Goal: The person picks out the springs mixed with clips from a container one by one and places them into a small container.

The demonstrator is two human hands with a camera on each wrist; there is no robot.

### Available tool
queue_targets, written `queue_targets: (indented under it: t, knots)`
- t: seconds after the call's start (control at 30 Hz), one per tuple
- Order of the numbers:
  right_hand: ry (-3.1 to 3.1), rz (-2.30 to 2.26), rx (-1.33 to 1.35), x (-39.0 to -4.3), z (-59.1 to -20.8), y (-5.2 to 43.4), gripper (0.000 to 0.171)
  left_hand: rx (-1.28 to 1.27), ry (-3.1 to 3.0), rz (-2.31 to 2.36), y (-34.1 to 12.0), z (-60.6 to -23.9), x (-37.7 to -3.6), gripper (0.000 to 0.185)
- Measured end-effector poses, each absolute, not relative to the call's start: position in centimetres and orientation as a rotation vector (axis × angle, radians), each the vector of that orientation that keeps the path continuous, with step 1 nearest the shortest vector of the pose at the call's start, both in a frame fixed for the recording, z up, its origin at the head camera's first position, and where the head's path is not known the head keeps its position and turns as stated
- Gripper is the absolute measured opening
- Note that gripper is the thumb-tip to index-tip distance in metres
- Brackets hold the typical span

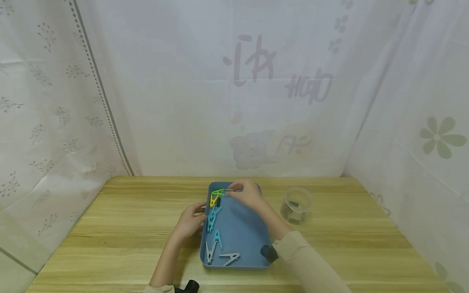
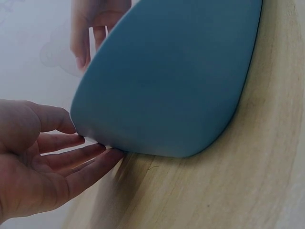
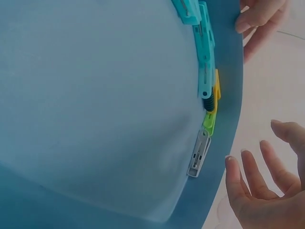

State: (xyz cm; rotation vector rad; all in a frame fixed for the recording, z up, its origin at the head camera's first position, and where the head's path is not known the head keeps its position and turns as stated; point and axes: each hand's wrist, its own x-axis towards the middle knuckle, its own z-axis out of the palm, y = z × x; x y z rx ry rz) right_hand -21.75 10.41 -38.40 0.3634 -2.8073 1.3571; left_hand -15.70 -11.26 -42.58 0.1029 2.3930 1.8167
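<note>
Pegs, teal, yellow, green, grey, in blue tray

You have open counter left of the tray and in front of it. The jar blocks the right side. Pegs crowd the tray's left rim, beside your left hand; its middle lies bare.

A wooden tabletop stands enclosed by pale printed curtains on three sides, softly lit.
</note>
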Motion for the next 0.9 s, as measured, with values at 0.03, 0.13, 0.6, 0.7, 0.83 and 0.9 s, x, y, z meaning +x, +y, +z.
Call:
queue_targets:
  t: [0.03, 0.13, 0.6, 0.7, 0.83, 0.9]
  knots:
    - [-2.813, 1.354, 0.367, -21.8, -38.5, 10.3, 0.025, 0.102, 2.393, 1.816, -11.3, -42.6, -15.7, 0.051]
    - [-2.832, 1.361, 0.371, -21.8, -38.7, 10.1, 0.025, 0.105, 2.388, 1.821, -11.3, -42.5, -15.6, 0.051]
    - [-2.897, 1.359, 0.424, -22.3, -40.6, 9.3, 0.024, 0.132, 2.37, 1.84, -11.4, -42.5, -15.5, 0.051]
    - [-2.905, 1.35, 0.429, -22.4, -40.9, 9.0, 0.022, 0.127, 2.37, 1.833, -11.4, -42.4, -15.5, 0.051]
    - [-2.917, 1.341, 0.428, -22.5, -41.2, 8.7, 0.02, 0.143, 2.377, 1.825, -11.4, -42.5, -15.5, 0.052]
    - [-2.925, 1.317, 0.444, -22.6, -41.4, 8.6, 0.021, 0.145, 2.379, 1.823, -11.4, -42.5, -15.4, 0.052]
